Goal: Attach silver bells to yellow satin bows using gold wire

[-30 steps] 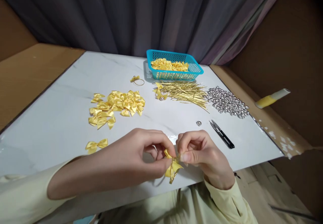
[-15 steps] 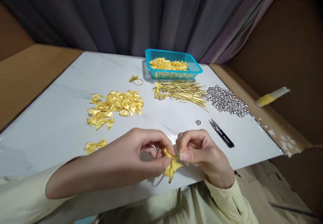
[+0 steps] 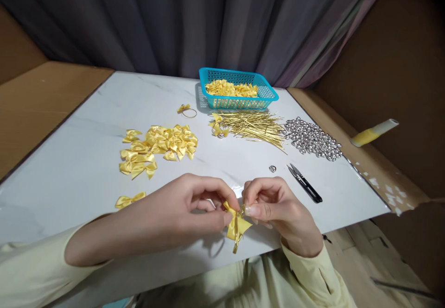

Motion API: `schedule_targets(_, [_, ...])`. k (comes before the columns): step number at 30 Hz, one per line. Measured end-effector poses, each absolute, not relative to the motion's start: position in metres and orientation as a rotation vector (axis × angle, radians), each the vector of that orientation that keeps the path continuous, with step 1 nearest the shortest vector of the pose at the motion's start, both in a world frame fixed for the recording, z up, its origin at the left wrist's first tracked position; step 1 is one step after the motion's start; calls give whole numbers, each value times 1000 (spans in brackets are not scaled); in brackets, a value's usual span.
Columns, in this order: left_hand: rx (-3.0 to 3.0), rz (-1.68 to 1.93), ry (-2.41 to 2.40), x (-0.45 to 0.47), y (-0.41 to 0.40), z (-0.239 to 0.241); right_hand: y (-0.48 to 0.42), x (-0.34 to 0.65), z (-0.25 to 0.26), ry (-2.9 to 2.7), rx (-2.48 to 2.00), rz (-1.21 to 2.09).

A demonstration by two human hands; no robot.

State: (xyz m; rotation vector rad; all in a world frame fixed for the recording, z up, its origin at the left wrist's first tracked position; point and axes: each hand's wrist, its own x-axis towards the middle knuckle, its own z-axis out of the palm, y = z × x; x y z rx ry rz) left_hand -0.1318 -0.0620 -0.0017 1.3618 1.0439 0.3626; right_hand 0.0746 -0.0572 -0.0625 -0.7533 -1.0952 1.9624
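Observation:
Near the front edge of the table, my left hand (image 3: 200,206) pinches a yellow ribbon bow (image 3: 239,227) between thumb and fingers. A gold twist tie (image 3: 236,241) runs down across the bow, its lower end pointing toward me. My right hand (image 3: 276,208) is closed, thumb against forefinger, on a short end of the gold tie just right of the bow's middle. The fingers partly cover the bow's knot. Left of my left wrist lies a single yellow bow (image 3: 130,200), partly hidden by the arm.
Loose yellow bows (image 3: 167,141) lie at the left. A blue basket (image 3: 239,104) with bows stands at the back, gold ties (image 3: 255,127) before it. Silver beads (image 3: 311,139), one single bead (image 3: 272,168) and black thread snips (image 3: 305,184) are at the right.
Both hands stay at nearly the same spot. The left fingers have shifted slightly up, showing more of the bow, and the right pinch has moved slightly at the tie.

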Motion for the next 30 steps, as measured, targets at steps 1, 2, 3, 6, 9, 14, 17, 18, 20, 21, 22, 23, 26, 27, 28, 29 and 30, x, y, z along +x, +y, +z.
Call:
schedule_targets(1, [1353, 375, 1047, -132, -62, -2, -57, 75, -62, -1095, -756, 1961])
schedule_targets(2, [1350, 375, 1044, -132, -63, -2, -57, 75, -62, -1095, -757, 1961])
schedule_targets(3, [1352, 367, 1038, -132, -63, -2, -57, 75, -62, -1093, -756, 1960])
schedule_targets(6, [1358, 353, 1035, -132, -62, -2, -57, 75, -63, -1089, -746, 1962])
schedule_targets(9, [1363, 350, 1034, -133, -61, -2, -56, 75, -63, -1094, -740, 1967])
schedule_targets(14, [1367, 332, 1013, -133, -60, -3, -56, 75, -63, -1091, -751, 1967])
schedule_targets(17, [1356, 337, 1011, -134, -61, -4, -56, 76, -64, -1095, -751, 1963])
schedule_targets(18, [1354, 335, 1009, -134, -60, -5, -57, 76, -64, -1095, -751, 1962])
schedule_targets(20, [1352, 330, 1003, -135, -60, -5, -56, 76, -64, -1098, -745, 1965])
schedule_targets(21, [1351, 330, 999, -135, -60, -6, -56, 76, -64, -1099, -747, 1965])
schedule_targets(22, [1351, 331, 994, -135, -59, -6, -56, 76, -64, -1101, -748, 1965])
schedule_targets(23, [1350, 334, 990, -135, -59, -6, -56, 76, -64, -1103, -750, 1963])
schedule_targets(26, [1346, 338, 975, -136, -58, -7, -56, 76, -63, -1108, -769, 1959])
schedule_targets(27, [1346, 343, 971, -136, -58, -7, -56, 76, -63, -1112, -773, 1959])
schedule_targets(28, [1349, 347, 969, -136, -58, -7, -56, 77, -63, -1118, -777, 1960])
schedule_targets(29, [1355, 352, 972, -135, -58, -7, -56, 77, -63, -1124, -782, 1959])
schedule_targets(30, [1365, 352, 976, -135, -59, -6, -56, 77, -62, -1129, -785, 1958])
